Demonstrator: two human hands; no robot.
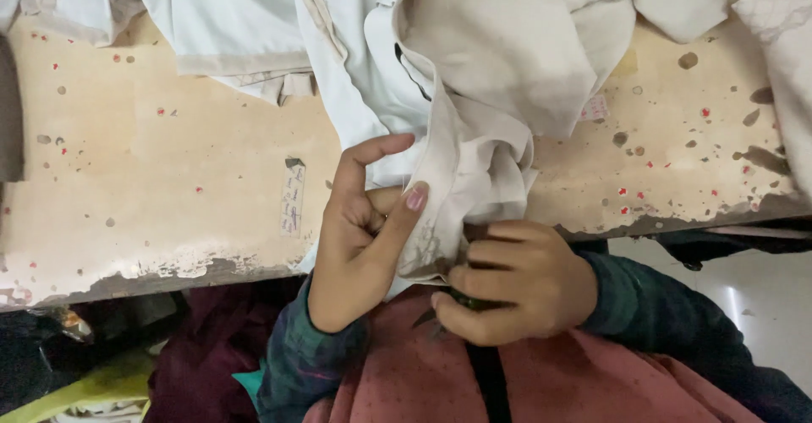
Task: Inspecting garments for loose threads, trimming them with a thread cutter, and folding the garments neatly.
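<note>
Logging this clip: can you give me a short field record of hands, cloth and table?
left hand: pinches the edge of the white cloth with its thumb
right hand: closed around a small dark object, kind unclear
cloth: heaped on the table, hanging over its near edge
table: beige, worn, spotted

1. You are in a garment workshop: a worn worktable [152,178], its beige top chipped and spotted with red and grey, lies just beyond your fingers.
2. Pale white cloth pieces [474,59] are heaped above your fingertips.
3. Coloured fabric scraps [101,381] lie below them, to the left.
</note>
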